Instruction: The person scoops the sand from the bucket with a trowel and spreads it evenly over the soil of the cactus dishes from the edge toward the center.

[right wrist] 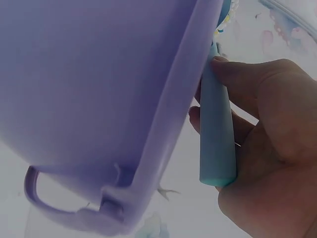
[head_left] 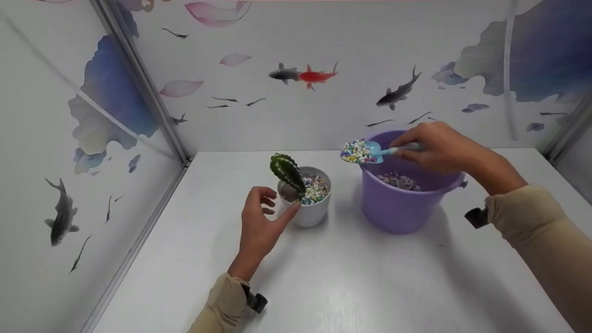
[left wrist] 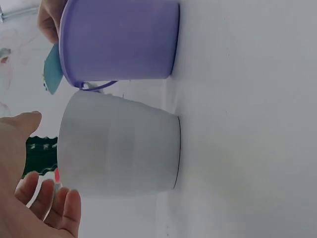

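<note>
My right hand (head_left: 437, 145) grips the handle of a light blue scoop (head_left: 374, 148) above the rim of a purple bucket (head_left: 397, 208). Small multicoloured pebbles (head_left: 356, 151) are heaped on the scoop's blade, which reaches past the bucket's left side. More pebbles (head_left: 400, 181) lie inside the bucket. Beside a white pot (head_left: 312, 216), my left hand (head_left: 260, 224) has its thumb and fingers spread and loosely bent, near the rim. A green cactus (head_left: 287, 172) leans left in that pot, with colourful pebbles (head_left: 318, 188) on its right side. In the left wrist view the left hand holds nothing.
The pot and bucket stand on a white table (head_left: 333, 282), a narrow gap between them. A panel wall (head_left: 347, 41) painted with fish closes off the back, and another panel (head_left: 37, 138) stands at the left. The bucket's handle (right wrist: 54, 210) hangs at its side.
</note>
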